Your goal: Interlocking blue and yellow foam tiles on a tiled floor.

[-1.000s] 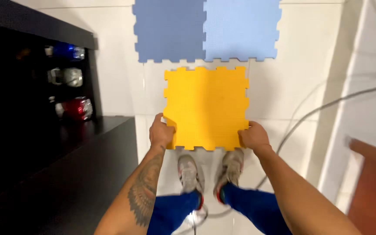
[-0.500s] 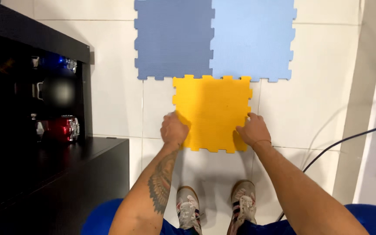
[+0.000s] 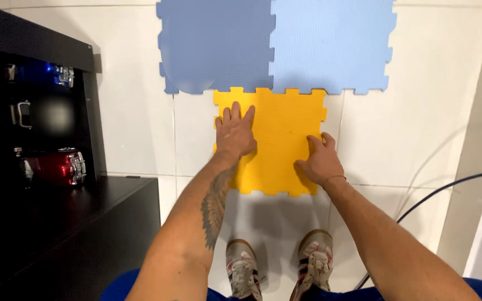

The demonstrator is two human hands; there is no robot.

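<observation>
Head view: hands [image 3: 277,147] now flat atop yellow mat [image 3: 277,131].

Both hands, left hand [image 3: 235,134] and right hand [image 3: 320,160], seemingly press yellow foam tile [image 3: 277,128] flat

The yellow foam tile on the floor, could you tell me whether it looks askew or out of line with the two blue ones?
Slightly. The yellow tile sits straddling the seam between the darker blue tile and the lighter blue tile, not squared under either. Both hands, left and right, lie flat on it.
</observation>
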